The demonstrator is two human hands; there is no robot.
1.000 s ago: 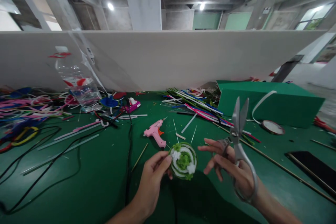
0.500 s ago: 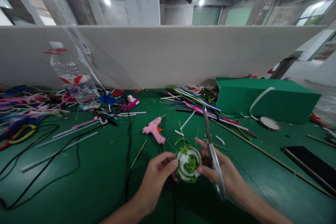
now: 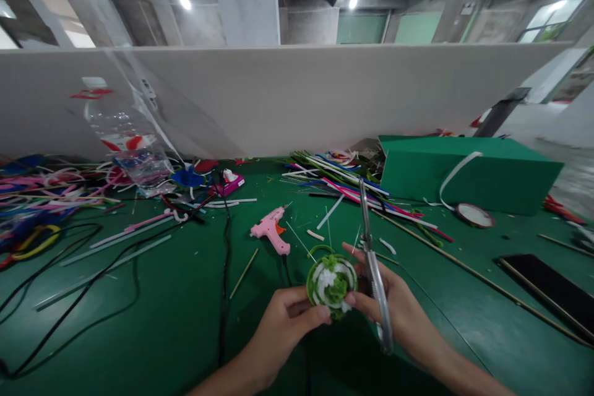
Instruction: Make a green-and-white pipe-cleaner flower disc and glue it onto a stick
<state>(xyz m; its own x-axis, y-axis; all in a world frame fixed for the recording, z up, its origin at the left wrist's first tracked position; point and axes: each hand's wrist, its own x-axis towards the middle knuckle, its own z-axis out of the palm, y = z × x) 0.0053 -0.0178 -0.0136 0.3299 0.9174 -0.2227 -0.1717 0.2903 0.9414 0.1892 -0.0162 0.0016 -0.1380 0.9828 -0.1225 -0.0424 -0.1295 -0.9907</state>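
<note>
A round green-and-white coil of fuzzy pipe cleaner [image 3: 331,284] is held up in front of me, its spiral face toward the camera. My left hand [image 3: 290,328] grips its lower left edge, thumb in front. On the right rim, the thumb of my right hand [image 3: 394,303] presses against it. That same hand carries metal scissors [image 3: 369,247], blades pointing up and away, the handle loop hanging below the fingers. Behind the coil lies a pink hot glue gun [image 3: 271,230], with thin glue-like strands near it.
Loose pipe cleaners [image 3: 334,176] are heaped at the back, with another tangle at left beside a plastic bottle [image 3: 125,136]. At right are a green box [image 3: 464,167], a roll of tape [image 3: 475,215], a long stick [image 3: 445,261] and a phone [image 3: 547,291]. Black cables [image 3: 224,284] cross the left side.
My left hand has slid down along the coil, its thumb now at the lower edge. The coil has tilted slightly. The scissors stay in my right hand.
</note>
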